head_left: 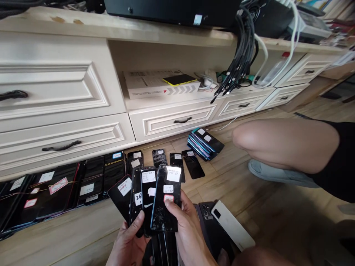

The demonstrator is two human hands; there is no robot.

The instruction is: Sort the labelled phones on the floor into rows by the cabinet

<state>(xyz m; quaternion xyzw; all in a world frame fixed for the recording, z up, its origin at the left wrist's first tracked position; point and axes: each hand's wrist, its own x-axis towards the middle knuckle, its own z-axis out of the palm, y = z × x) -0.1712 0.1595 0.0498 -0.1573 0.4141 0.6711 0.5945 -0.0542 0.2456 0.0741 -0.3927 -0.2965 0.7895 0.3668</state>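
My left hand (130,242) grips the bottom of a fanned bunch of black phones (138,199) with white stickers, thumb across their lower fronts. My right hand (188,231) holds the front phone (166,197) of the fan, its thumb pressed on the cracked screen below a red-edged label. More phones stand on edge below the fan, between my hands. A white phone (233,225) and a dark phone (206,214) lie face down on the wood floor just right of my right hand.
Rows of labelled phones (50,190) lie along the white drawer cabinet (63,122). Three phones (177,162) and a stacked pile (205,143) lie farther back. My bent knee (283,144) is at right. Black cables (241,55) hang into a shelf holding a white box (155,85).
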